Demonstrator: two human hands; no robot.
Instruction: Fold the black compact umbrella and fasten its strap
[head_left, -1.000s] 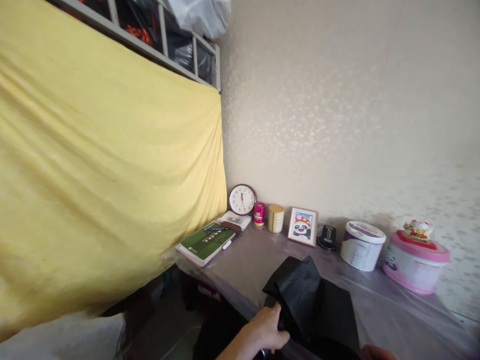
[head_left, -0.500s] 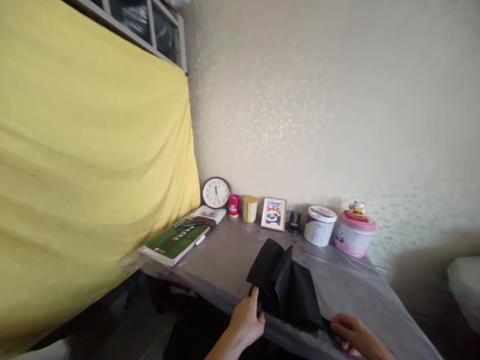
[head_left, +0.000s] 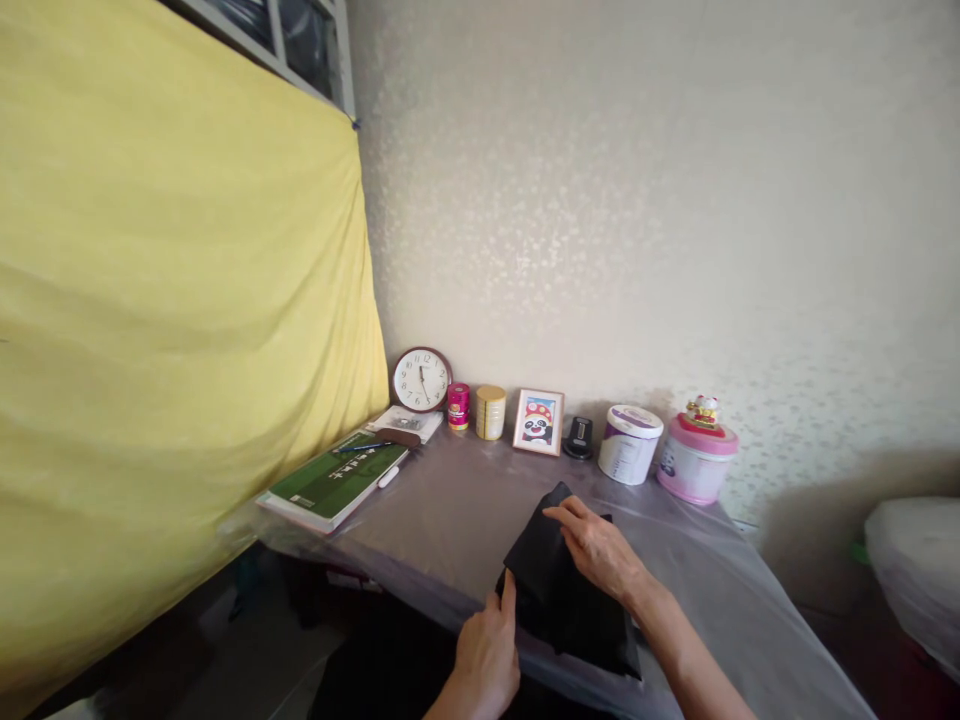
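Observation:
A black folding umbrella (head_left: 581,615), closed with its fabric panels loose, lies at the front edge of the table. My left hand (head_left: 486,640) grips its near left end, the index finger pointing up along it; what lies inside the palm is hidden. Over the panels reaches my right hand (head_left: 596,545), its bent fingers on the upper fabric fold. Part of the cloth is covered by that hand and forearm.
Along the wall stand a clock (head_left: 422,380), a pink can (head_left: 458,407), a yellow-lidded tin (head_left: 490,413), a panda picture frame (head_left: 538,422), a black stapler-like object (head_left: 578,438), a white tub (head_left: 630,446) and a pink-lidded box (head_left: 697,462). A green book (head_left: 337,485) lies left.
My right hand has left the strap-like end at lower right and moved up and left onto the umbrella's panels. The panels now lie flatter. My left hand stays at its end.

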